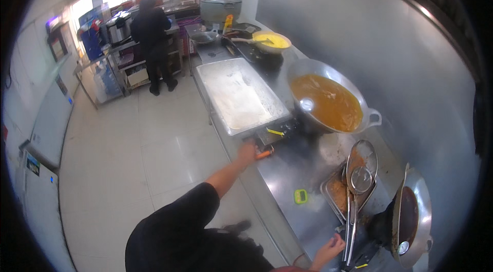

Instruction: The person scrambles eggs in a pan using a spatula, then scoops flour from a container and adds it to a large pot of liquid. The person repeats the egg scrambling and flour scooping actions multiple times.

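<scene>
My left hand (247,151) is at the counter's front edge, right by an orange-handled tool (264,154) beside a burner; whether it grips it is unclear. Just beyond lies a large metal tray (285,112) with a layer of white powder (237,98). My right hand (330,249) is low in view, fingers loosely bent, nothing visible in it, near the long handles of wire strainers (361,180). These rest over a small tray of brown crumbs (338,195). A green digital timer (300,196) lies between my hands. A wok of amber oil (327,102) stands behind.
At right stands a second wok (414,214) of dark oil with a dial thermometer (403,247). A bowl of yellow batter (275,41), a pan (206,37) and a lidded pot (221,8) are at the far end. A person in black (150,37) stands beyond.
</scene>
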Available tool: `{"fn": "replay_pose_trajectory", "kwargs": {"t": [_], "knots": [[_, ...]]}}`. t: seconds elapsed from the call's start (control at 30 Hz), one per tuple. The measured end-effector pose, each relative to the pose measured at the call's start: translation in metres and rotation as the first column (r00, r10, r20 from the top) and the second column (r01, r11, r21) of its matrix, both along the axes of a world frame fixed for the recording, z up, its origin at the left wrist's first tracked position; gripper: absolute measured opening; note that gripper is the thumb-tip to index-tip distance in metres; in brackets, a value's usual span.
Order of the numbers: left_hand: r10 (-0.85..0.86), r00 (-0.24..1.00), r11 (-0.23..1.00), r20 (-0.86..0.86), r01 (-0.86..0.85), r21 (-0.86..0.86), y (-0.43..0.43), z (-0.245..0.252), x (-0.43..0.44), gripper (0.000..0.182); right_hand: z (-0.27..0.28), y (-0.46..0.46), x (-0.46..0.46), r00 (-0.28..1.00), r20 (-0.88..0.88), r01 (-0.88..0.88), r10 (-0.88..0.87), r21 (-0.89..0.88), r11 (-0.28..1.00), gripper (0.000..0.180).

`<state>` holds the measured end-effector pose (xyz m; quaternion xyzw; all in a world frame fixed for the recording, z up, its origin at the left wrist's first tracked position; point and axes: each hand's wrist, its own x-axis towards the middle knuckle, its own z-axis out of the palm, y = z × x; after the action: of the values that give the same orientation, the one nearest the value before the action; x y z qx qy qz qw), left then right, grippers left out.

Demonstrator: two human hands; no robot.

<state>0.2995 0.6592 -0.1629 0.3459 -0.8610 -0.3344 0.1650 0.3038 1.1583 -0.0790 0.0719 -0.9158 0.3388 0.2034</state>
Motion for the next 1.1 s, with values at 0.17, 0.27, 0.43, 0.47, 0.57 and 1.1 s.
{"fn": "replay_pose_trajectory", "kwargs": {"t": [0.17, 0.27, 0.43, 0.47, 0.57, 1.1], "knots": [[-0.028, 0.950, 0.968, -0.311, -0.051, -0.246, 0.053, -0.031, 0.083, 0.071, -0.005, -0.035, 0.062, 0.959, 0.050, -0.283, 0.279, 0.112, 0.953, 0.021], [-0.125, 0.989, 0.952, -0.078, 0.141, 0.270, 0.085, -0.089, 0.202, 0.067, -0.021, -0.055, 0.082, 0.735, 0.450, -0.580, 0.507, 0.032, 0.814, 0.025], [-0.418, 0.620, 0.883, 0.664, 0.105, 0.457, 0.139, -0.228, 0.528, 0.051, -0.073, -0.114, 0.117, 0.204, 0.858, -0.961, 0.471, 0.084, 0.263, 0.029], [-0.310, 0.588, 0.901, 0.748, -0.070, 0.429, 0.160, -0.241, 0.608, 0.040, -0.081, -0.130, 0.126, 0.128, 0.885, -0.986, 0.448, 0.064, 0.156, 0.030], [0.471, 0.392, 0.576, 0.790, -0.815, 0.061, 0.247, -0.247, 0.782, 0.026, -0.089, -0.171, 0.153, 0.068, 0.762, -0.998, 0.644, 0.052, 0.044, 0.032], [0.667, 0.695, 0.650, 0.269, -0.719, 0.244, 0.291, -0.264, 0.633, 0.031, -0.108, -0.356, 0.193, -0.229, 0.840, -0.871, 0.492, 0.049, -0.489, 0.032]]}}
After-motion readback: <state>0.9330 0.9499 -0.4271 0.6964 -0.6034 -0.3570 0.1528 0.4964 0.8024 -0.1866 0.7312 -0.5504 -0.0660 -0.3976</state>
